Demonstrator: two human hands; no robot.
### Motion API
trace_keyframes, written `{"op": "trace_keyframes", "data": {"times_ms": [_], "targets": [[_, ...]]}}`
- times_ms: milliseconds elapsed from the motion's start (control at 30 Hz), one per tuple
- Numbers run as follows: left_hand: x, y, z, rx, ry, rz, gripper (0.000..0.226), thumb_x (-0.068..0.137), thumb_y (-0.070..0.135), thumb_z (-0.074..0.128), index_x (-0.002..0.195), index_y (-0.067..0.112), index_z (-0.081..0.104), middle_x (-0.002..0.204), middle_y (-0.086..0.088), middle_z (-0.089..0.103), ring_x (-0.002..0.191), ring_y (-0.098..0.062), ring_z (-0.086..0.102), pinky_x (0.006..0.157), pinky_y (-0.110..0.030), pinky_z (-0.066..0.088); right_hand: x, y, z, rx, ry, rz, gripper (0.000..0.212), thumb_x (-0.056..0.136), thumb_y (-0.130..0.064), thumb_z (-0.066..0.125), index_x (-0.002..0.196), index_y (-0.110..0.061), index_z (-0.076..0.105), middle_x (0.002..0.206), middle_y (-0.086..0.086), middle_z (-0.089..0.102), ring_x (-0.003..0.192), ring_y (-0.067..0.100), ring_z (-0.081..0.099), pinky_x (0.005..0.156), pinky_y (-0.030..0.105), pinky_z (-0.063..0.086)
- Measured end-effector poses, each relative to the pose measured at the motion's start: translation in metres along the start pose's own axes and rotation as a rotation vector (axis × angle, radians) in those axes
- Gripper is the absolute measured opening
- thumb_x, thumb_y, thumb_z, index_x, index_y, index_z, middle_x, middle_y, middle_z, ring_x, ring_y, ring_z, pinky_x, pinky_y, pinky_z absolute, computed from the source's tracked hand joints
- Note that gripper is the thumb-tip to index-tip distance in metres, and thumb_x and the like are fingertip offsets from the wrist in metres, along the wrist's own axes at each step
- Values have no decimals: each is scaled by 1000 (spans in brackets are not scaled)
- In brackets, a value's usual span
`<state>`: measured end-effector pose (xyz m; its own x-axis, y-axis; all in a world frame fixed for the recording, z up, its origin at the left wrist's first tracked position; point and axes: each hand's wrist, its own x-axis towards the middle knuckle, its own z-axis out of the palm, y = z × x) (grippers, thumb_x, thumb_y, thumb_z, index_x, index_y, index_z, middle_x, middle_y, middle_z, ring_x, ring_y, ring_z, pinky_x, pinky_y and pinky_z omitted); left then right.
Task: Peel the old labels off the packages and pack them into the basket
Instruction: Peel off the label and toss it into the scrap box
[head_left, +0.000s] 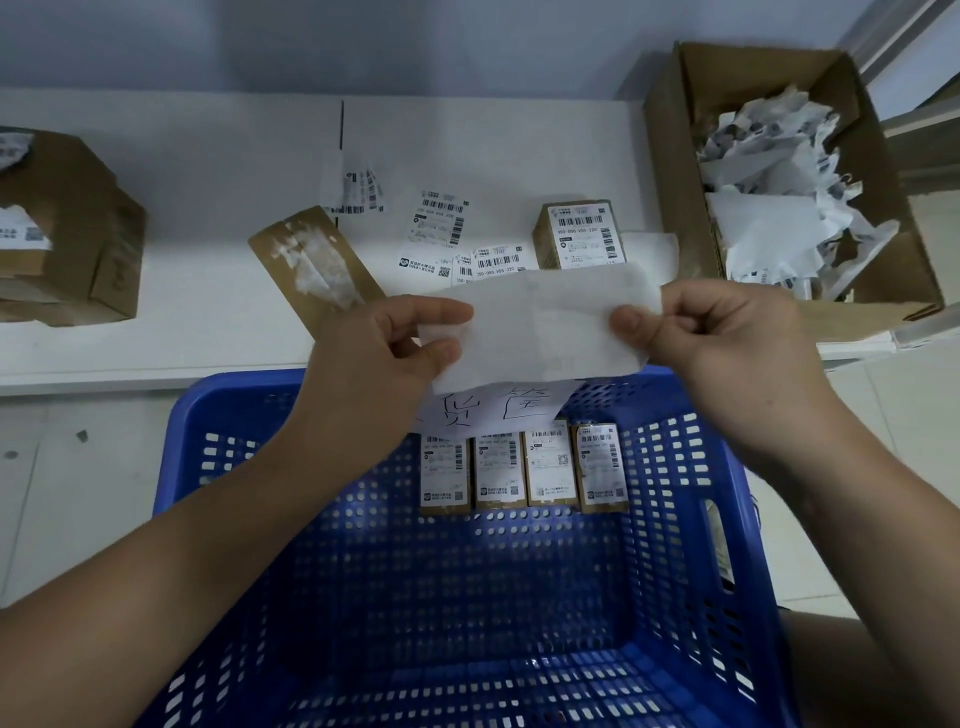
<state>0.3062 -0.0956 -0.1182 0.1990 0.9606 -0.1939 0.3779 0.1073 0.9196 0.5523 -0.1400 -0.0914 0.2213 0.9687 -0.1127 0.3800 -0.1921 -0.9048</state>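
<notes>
A white sheet (535, 332) is pinched at both ends by the left hand (384, 353) and right hand (711, 343), above the basket (675, 519). Four packages (519, 470) are packed inside. One package (579, 234) waits on the surface (208, 182). Next, the sheet probably must be dropped in the scrap box (670, 156).

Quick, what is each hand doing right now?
Left hand: pinching the left edge of the blank white paper sheet.
Right hand: pinching the same sheet's right edge.

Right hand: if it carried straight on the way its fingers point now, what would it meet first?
The right hand points left along the white sheet that it pinches. Straight on, it would probably meet the left hand, which pinches the sheet's other end. Depth between the hands is unclear from one view.
</notes>
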Motion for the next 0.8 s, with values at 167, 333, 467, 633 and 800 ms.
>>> {"op": "trace_keyframes", "data": {"times_ms": [167,333,467,633,800], "targets": [[3,-4,-1,56,22,17,28,93,14,73,103,40,75,50,21,48,49,0,43,52,-8,38,0,-5,-15,-75,34,-15,21,82,-36,76,81,-15,77,78,22,71,81,45,66,77,56,57],[4,-6,3,70,25,0,30,93,15,72,100,44,73,51,22,48,50,-1,43,52,-10,39,-3,-3,-23,-115,39,-38,17,85,-31,77,80,-15,77,77,23,71,77,44,65,72,51,58],[-3,-4,14,53,24,24,31,93,10,73,98,41,73,53,18,49,49,-2,43,50,-10,37,-8,-1,-38,-116,27,-22,54,80,-41,77,82,12,65,80,40,59,61,39,54,68,54,54],[-12,-6,26,27,36,16,33,92,8,73,95,41,74,61,18,54,55,-2,46,53,-11,39,-21,7,-63,-122,60,-22,68,76,-49,75,87,16,62,86,43,58,65,43,56,77,61,54],[-16,2,45,29,5,36,34,93,9,73,94,43,73,58,26,57,53,-4,45,52,-12,39,-37,12,-89,-172,99,-71,11,86,-26,79,78,-18,78,74,12,73,61,24,60,60,34,49]]}}
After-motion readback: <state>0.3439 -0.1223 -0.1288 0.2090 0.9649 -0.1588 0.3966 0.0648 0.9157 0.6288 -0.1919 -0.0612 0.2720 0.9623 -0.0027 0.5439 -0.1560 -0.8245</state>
